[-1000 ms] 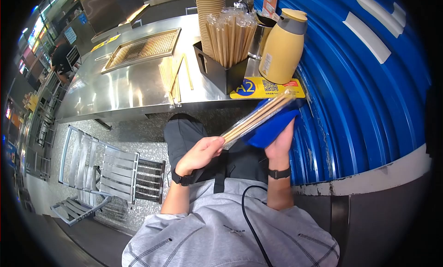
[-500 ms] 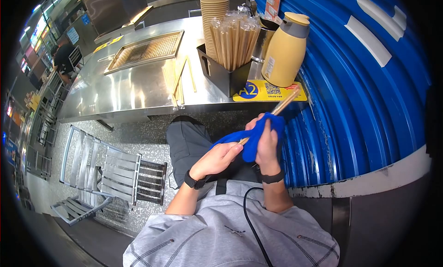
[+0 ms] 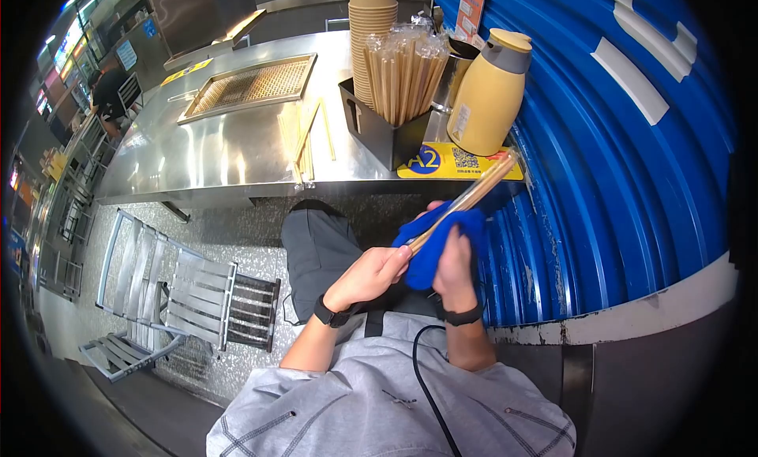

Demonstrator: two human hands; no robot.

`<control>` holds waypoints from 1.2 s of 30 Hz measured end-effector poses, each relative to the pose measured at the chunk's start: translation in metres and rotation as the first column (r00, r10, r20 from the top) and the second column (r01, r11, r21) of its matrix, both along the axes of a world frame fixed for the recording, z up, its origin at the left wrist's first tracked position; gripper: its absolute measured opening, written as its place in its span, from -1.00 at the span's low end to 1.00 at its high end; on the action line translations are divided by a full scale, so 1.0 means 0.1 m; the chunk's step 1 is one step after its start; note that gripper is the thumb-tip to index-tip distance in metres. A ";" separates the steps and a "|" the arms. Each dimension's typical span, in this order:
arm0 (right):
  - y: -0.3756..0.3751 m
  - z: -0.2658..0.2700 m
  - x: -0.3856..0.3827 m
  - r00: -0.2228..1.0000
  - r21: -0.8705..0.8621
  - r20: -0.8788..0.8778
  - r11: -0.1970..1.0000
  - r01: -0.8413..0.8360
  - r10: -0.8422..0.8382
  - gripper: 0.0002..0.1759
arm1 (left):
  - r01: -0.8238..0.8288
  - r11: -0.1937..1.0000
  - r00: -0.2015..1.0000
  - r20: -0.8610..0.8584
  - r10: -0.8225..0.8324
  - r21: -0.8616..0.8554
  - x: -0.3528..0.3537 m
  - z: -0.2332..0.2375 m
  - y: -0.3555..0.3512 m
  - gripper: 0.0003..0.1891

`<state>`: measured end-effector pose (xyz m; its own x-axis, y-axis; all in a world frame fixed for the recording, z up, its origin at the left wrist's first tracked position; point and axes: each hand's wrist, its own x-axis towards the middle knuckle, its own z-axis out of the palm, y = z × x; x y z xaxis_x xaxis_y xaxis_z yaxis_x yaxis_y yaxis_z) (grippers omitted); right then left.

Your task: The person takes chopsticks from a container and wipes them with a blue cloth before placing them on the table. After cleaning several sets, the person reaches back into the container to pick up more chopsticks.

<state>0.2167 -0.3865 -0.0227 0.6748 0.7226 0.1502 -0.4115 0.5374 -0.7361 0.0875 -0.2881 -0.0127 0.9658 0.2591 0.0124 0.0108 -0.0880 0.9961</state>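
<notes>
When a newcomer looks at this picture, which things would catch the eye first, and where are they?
Probably the blue corrugated wall filling the right side, with a yellow jug beside it on the steel table. In the middle, the right hand holds a blue cloth against chopsticks whose lower end the left hand grips. Left of the jug rises a tall stack of paper cups.

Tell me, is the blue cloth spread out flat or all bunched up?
Bunched up: the blue cloth is gathered in the right hand, creased and folded against the wrapped chopsticks.
</notes>
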 end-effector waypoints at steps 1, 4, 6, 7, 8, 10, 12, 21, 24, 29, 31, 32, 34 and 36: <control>0.04 -0.07 -0.08 1.000 -0.016 0.012 1.000 -0.013 0.013 -0.67 | 0.004 0.999 1.000 0.014 -0.004 -0.052 0.00 -0.03 0.00 -0.50; 0.03 0.01 -0.09 0.998 -0.041 -0.003 0.997 -0.066 0.066 -0.70 | 0.013 0.993 1.000 -0.019 -0.016 -0.117 -0.02 0.07 0.04 -0.51; 0.05 0.08 -0.04 0.999 -0.068 0.002 0.997 -0.042 0.042 -0.70 | 0.036 0.990 0.999 -0.023 -0.039 -0.138 0.00 0.06 0.04 -0.51; 0.05 0.10 0.02 0.999 -0.029 0.034 0.999 -0.034 0.035 -0.70 | 0.048 0.988 0.998 -0.020 -0.052 -0.150 0.02 0.06 0.04 -0.52; 0.04 0.12 0.11 0.999 0.006 0.034 1.000 -0.013 0.013 -0.71 | 0.063 0.989 0.997 -0.043 -0.069 -0.130 0.01 0.06 0.07 -0.52; 0.00 0.22 0.28 0.999 0.044 0.001 0.998 0.050 -0.050 -0.70 | 0.089 0.991 0.991 -0.090 -0.098 -0.098 -0.05 0.06 0.13 -0.53; -0.05 0.28 0.47 0.998 0.125 -0.051 0.991 0.042 -0.036 -0.70 | 0.090 0.991 0.994 -0.060 -0.096 -0.102 -0.06 0.02 0.13 -0.55; -0.01 0.27 0.43 0.962 0.098 -0.232 0.980 0.171 -0.144 -0.69 | -0.200 0.973 0.979 0.063 0.194 0.114 -0.03 0.05 0.01 -0.70; 0.04 0.22 0.30 0.976 0.078 -0.180 0.988 0.134 -0.118 -0.64 | -0.165 0.982 0.986 0.038 0.162 0.087 0.01 -0.01 0.01 -0.70; 0.23 -0.05 -0.20 0.997 -0.080 0.063 0.996 0.048 -0.043 -0.73 | -0.142 0.988 0.985 0.092 0.147 -0.051 0.06 -0.18 0.01 -0.68; 0.23 -0.07 -0.22 0.997 -0.117 0.071 0.993 0.023 -0.015 -0.75 | -0.107 0.983 0.990 0.076 0.119 -0.148 0.02 -0.19 0.08 -0.67; 0.23 -0.10 -0.17 0.997 -0.143 0.079 0.990 0.013 -0.002 -0.74 | -0.142 0.981 0.984 0.091 0.155 -0.135 0.04 -0.20 0.09 -0.65; 0.22 -0.07 -0.04 0.997 -0.193 0.071 0.981 0.019 -0.005 -0.72 | -0.105 0.991 0.991 0.074 0.111 -0.087 0.01 -0.16 0.11 -0.64; 0.17 0.10 0.15 0.997 -0.169 0.074 0.984 0.050 -0.038 -0.69 | -0.070 0.995 0.996 0.056 0.074 -0.065 0.01 -0.14 0.14 -0.63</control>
<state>0.2312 -0.3697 -0.0127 0.6984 0.7117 0.0753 -0.3349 0.4179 -0.8445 0.0883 -0.2745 -0.0262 0.9426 0.3302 0.0501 -0.0438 -0.0266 0.9987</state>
